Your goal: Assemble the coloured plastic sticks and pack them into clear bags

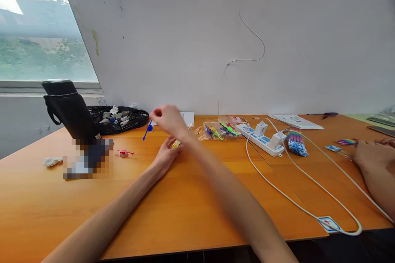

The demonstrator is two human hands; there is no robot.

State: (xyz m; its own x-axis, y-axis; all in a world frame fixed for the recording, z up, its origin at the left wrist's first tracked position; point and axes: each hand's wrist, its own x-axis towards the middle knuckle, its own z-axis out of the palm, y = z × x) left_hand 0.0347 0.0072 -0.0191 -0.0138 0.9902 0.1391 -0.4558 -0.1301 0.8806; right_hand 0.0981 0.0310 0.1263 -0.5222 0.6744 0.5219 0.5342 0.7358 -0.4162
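The blue toy [149, 128] hangs in the air, aslant, above the left half of the table [185, 213]. The person's right hand [169, 120] pinches its top end between thumb and fingertips, the other fingers curled in, slightly blurred. The right forearm slants in from the lower right and crosses in front of the body, so this hand ends up farther left than the elbow. Below it, the left hand [166, 155] rests low near the tabletop, its fingers bent around a small yellow piece [175, 144], partly hidden by the right wrist. The left forearm reaches in from the lower left.

Left of the hands, a red toy [124, 153] lies on the wood near a tilted black bottle [69, 109] and a crumpled tissue [52, 161]. Behind the red toy sits an open black bag [119, 119] with bits inside. To the right are clear packets [217, 130] of colourful toys, then a white power strip [261, 139] with plugs and looping cables. At the far right, a co-worker's hand [372, 156] is beside a rainbow-coloured item [345, 141]. A pale, stained wall [173, 41] rises behind, with a window [40, 33] at left.
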